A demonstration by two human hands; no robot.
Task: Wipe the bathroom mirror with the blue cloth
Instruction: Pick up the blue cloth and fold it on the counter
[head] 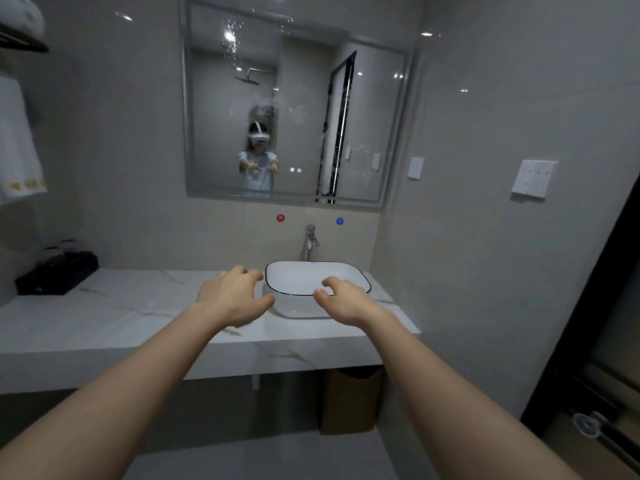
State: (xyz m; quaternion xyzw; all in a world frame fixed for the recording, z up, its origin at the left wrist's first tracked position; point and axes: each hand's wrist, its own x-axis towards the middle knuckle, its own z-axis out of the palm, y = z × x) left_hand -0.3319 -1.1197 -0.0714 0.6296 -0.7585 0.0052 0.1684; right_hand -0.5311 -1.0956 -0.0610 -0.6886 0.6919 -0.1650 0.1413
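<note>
The bathroom mirror hangs on the tiled wall above the counter, with pale smears and droplets on its glass near the top and middle. Both my arms stretch forward over the counter. My left hand hovers beside the basin's left rim, fingers spread and empty. My right hand hovers over the basin's front right, fingers also apart and empty. No blue cloth shows anywhere in view.
A white basin with a dark rim sits on the marble counter, a chrome tap behind it. A black tray stands at the counter's left. White towels hang at left. A brown bin stands under the counter.
</note>
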